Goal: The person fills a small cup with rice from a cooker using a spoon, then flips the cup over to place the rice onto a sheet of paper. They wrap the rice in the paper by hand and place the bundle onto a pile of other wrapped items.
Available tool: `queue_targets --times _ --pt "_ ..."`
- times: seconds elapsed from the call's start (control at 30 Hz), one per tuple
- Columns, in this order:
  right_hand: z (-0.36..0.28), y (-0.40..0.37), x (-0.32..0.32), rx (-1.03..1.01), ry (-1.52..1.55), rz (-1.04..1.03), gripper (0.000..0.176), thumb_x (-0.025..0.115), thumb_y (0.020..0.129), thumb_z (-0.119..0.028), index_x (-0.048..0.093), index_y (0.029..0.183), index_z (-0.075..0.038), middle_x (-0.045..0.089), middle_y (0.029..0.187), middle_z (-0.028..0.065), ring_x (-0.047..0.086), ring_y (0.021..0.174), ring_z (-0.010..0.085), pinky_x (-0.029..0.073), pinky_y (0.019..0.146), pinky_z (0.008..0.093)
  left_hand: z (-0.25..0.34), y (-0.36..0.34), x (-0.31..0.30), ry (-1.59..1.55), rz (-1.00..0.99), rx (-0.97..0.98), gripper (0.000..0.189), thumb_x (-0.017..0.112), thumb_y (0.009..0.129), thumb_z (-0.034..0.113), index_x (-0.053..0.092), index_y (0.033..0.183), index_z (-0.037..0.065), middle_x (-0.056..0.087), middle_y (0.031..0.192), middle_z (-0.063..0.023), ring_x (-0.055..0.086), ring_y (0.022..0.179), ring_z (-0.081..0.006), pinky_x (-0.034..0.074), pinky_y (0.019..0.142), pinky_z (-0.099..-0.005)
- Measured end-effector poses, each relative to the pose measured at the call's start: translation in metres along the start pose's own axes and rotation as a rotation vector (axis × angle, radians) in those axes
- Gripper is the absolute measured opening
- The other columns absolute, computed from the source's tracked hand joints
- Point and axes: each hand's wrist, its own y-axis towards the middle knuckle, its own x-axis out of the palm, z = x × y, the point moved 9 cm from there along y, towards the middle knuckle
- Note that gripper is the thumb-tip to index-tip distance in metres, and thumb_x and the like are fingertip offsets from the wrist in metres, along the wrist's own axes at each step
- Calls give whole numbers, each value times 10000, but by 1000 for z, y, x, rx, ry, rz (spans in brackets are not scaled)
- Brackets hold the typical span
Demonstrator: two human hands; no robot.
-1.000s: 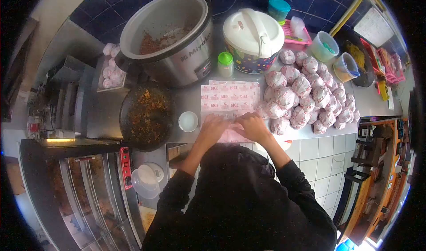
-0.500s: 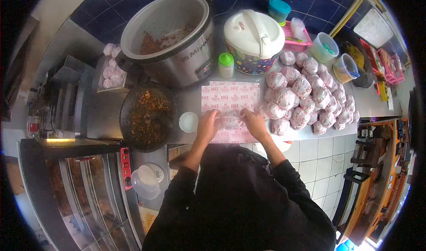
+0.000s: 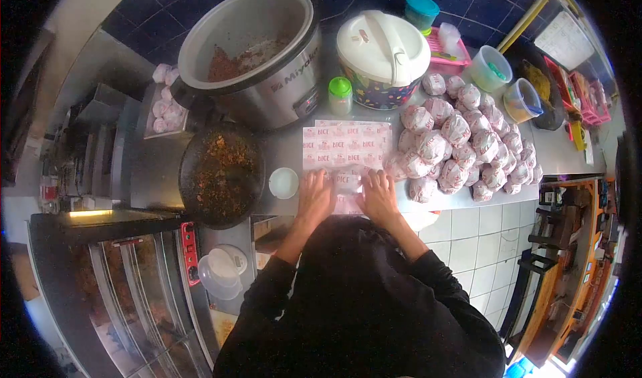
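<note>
A partly wrapped bundle in pink printed paper [image 3: 346, 179] lies at the near part of a stack of printed wrapping paper [image 3: 346, 144]. My left hand [image 3: 317, 195] is closed against the bundle's left side. On the opposite side my right hand [image 3: 379, 196] grips it too, fingers bent over the paper's edge. The bundle's contents are hidden by the paper. Just left of my left hand stands a small white bowl [image 3: 284, 183]. To the right of my right hand, a heap of round paper-wrapped bundles [image 3: 455, 134] covers the counter.
A dark pan [image 3: 223, 175] of browned food sits at left, below a large cooker pot [image 3: 281, 87] with reddish food inside. Behind the paper are a green-capped bottle [image 3: 340, 97] and a white-lidded rice container [image 3: 381, 57]. Plastic tubs [image 3: 490, 70] stand at back right.
Both hands have shifted slightly and turned more palm-down, with fingers lower along the bundle's sides. The bundle stays in about the same place on the paper.
</note>
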Motion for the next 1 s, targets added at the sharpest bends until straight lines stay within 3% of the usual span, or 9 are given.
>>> queue_targets --times 0.1,0.17,0.3,0.5,0.57,0.7,0.77,0.87,1.0 --pt "-7 3 4 -40 -139 -77 553 672 834 -482 677 1180 -51 577 1247 148 467 1247 323 362 1061 533 11 6 -20 -54 -31 40 233 696 827 172 753 1022 57 562 1286 -127 479 1248 -339 359 1032 -540" --pt "-6 6 18 -16 -81 -251 385 699 847 -253 660 1153 -23 582 1258 149 476 1284 354 349 1091 552 -1 4 8 46 -139 108 186 672 831 141 760 981 74 626 1218 -109 533 1213 -298 347 1042 -540" --pt "7 15 40 -47 -89 -311 249 665 850 -153 692 1079 -56 634 1202 119 518 1261 322 394 1054 532 -21 18 33 82 -211 107 171 657 839 135 758 972 101 706 1053 -95 622 1099 -266 358 1005 -506" --pt "17 33 44 10 35 -354 197 660 801 -66 707 991 -81 720 925 147 697 955 323 546 856 456 -25 36 30 -17 -289 -48 121 641 870 98 728 954 94 748 885 -117 708 879 -329 392 869 -483" --pt "28 36 40 226 191 -397 224 600 864 -55 678 1074 -58 707 910 190 691 945 381 563 816 492 -33 41 31 -8 -253 -201 136 653 872 91 702 999 83 749 865 -143 718 831 -357 419 844 -491" --pt "33 41 48 406 139 -466 278 606 875 -66 624 1153 -64 695 977 207 687 991 398 562 833 510 -34 39 43 45 -309 -246 104 659 861 134 696 929 65 716 895 -151 686 988 -315 462 790 -540" --pt "27 47 44 236 -3 -266 360 629 844 -56 578 1200 -78 664 1037 193 654 1039 382 548 843 496 -20 37 20 100 -33 -99 154 677 839 140 705 961 50 671 949 -121 623 1061 -299 460 841 -522" --pt "15 46 19 114 -156 -138 317 634 824 -51 611 1135 -102 618 1117 148 601 1085 338 513 882 461 -11 30 5 57 22 -54 259 709 797 66 698 1054 34 640 1021 -107 536 1167 -285 406 974 -502" --pt "9 34 25 21 -168 -160 192 634 852 -108 649 1041 -83 603 1112 99 576 1109 280 503 875 398 -15 16 20 16 30 1 252 708 800 72 702 1049 36 650 1013 -91 571 1105 -280 380 1022 -494"
